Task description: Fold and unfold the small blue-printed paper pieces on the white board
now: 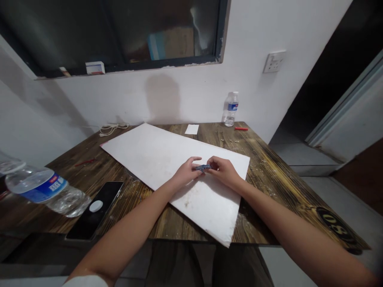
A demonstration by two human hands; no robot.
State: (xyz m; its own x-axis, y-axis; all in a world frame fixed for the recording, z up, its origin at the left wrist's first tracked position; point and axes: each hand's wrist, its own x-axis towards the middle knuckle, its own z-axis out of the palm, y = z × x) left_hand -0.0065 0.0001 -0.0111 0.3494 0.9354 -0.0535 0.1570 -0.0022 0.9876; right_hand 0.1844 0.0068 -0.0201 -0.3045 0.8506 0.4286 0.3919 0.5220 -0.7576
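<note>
Above the white board (143,149), a small dark blue-grey piece (203,168) is held between my two hands. Its exact kind is too small to make out. My left hand (188,173) grips its left end with thumb and fingers, the index finger stretched out above it. Bent fingers of my right hand (223,169) pinch the right end. Both hands are close together over the right half of the board, and their shadows fall on it.
A large water bottle (50,189) and a phone (95,211) with a white cap (96,206) on it are at left. Toward the wall are a cable (112,128), a paper piece (192,129), a small bottle (231,109) and a red stick (241,128) on the wooden table (269,191).
</note>
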